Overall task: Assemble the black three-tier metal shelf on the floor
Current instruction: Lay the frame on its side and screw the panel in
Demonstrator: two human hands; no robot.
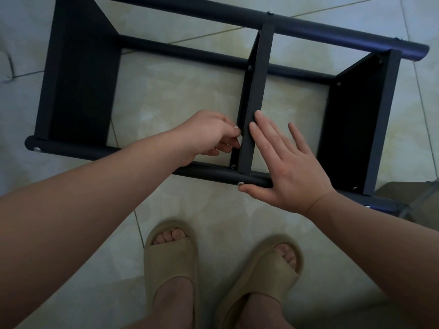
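- The black shelf (78, 86) lies on its side on the tiled floor (190, 210). Its poles run left to right and its tiers stand on edge. The middle tier (255, 98) is the landmark here.
- The middle tier's long axis runs from the near pole (209, 173) away to the far pole (213, 13), leaning a little rightward at the far end.
- The left hand (209, 132) sits just left of the middle tier, with its fingers curled and the tips at the panel's left face. Pale specks show at those tips. It cannot be told whether this grip pinches a small part or the specks are only nails.
- The right hand (287, 169) sits just right of the middle tier, its grip fully open. The fingers are straight, and two fingertips (257, 113) rest on the tier's upper edge. The thumb lies along the near pole, beside a screw head (240, 183).
- By judgement, the coming move turns on the joint where the middle tier meets the near pole. That joint lies just on the person's side of the left hand's fingers, so the left hand is nearer the inner fastening. The right thumb is nearer the outer screw head.
- The inner corner of that joint is in shadow. The right hand covers the near pole just right of the middle tier. The shelf's far-left corner is cut off by the frame, and a brown thing (408, 200) far right of the middle tier cannot be identified.
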